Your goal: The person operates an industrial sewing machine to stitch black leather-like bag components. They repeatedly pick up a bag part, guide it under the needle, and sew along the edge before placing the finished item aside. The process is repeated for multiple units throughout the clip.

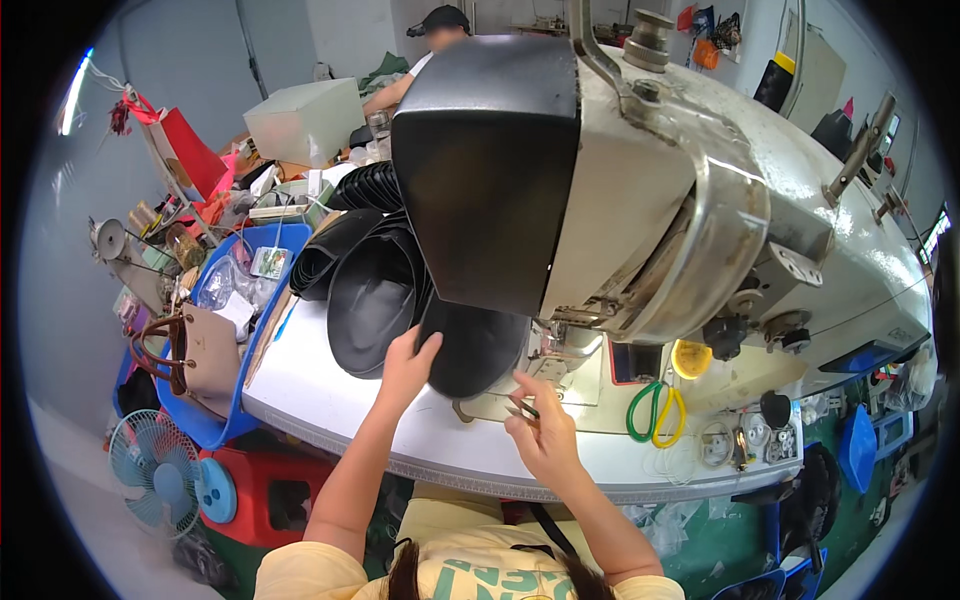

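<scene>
Both hands worked at the near edge of the desk (pixel 330 390), just under the head of the industrial sewing machine (pixel 700 190) that filled the far right of the view. Spread flat and open, the left hand (pixel 408 362) pressed on a black curved leather piece (pixel 478 345), pinning it so it would not slide. That piece lay under the machine's black front cover (pixel 490 160), which hid its far part. With fingers pinched shut, the right hand (pixel 540 430) gripped a small pair of snips (pixel 522 407) right beside the piece's near edge, close to the lit needle plate (pixel 570 360).

Left of the piece, a stack of similar black pieces (pixel 365 280) was fanned out within easy reach. Further left sat a blue tray (pixel 225 420) carrying a tan handbag (pixel 205 350). Green and yellow scissors (pixel 652 410) lay to the right, with a yellow cup (pixel 690 358) beyond. On the floor at near left stood a small blue fan (pixel 155 470), and another person (pixel 430 40) worked far off.
</scene>
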{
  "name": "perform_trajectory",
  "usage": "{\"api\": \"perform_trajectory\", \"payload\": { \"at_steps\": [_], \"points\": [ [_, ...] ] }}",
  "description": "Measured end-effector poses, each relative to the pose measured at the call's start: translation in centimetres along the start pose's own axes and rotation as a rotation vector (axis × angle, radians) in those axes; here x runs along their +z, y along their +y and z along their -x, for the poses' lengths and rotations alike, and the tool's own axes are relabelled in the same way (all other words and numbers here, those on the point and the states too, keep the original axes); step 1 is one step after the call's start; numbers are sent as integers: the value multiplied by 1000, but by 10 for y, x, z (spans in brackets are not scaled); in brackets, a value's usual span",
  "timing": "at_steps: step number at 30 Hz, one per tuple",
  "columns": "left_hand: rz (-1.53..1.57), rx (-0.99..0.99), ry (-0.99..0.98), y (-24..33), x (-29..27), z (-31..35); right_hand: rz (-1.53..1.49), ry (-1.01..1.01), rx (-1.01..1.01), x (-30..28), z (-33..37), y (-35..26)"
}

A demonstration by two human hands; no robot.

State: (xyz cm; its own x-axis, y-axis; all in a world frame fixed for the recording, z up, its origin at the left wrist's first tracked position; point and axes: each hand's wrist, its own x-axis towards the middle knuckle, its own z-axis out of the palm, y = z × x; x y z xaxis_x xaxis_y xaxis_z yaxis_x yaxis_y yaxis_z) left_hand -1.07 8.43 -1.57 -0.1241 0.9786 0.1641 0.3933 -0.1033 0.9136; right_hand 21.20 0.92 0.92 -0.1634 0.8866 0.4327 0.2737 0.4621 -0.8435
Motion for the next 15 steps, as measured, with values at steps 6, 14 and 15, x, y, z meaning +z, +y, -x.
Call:
{"api": "perform_trajectory", "payload": {
  "at_steps": [6, 14, 15],
  "points": [
    [754, -206, 99, -4, -7, 64, -117, 26, 133, 49, -21, 22],
    [928, -215, 92, 0, -5, 92, -72, 131, 67, 86, -46, 33],
    [933, -204, 88, -1, -4, 93, -72, 146, 45, 88, -49, 32]
  ]
}}
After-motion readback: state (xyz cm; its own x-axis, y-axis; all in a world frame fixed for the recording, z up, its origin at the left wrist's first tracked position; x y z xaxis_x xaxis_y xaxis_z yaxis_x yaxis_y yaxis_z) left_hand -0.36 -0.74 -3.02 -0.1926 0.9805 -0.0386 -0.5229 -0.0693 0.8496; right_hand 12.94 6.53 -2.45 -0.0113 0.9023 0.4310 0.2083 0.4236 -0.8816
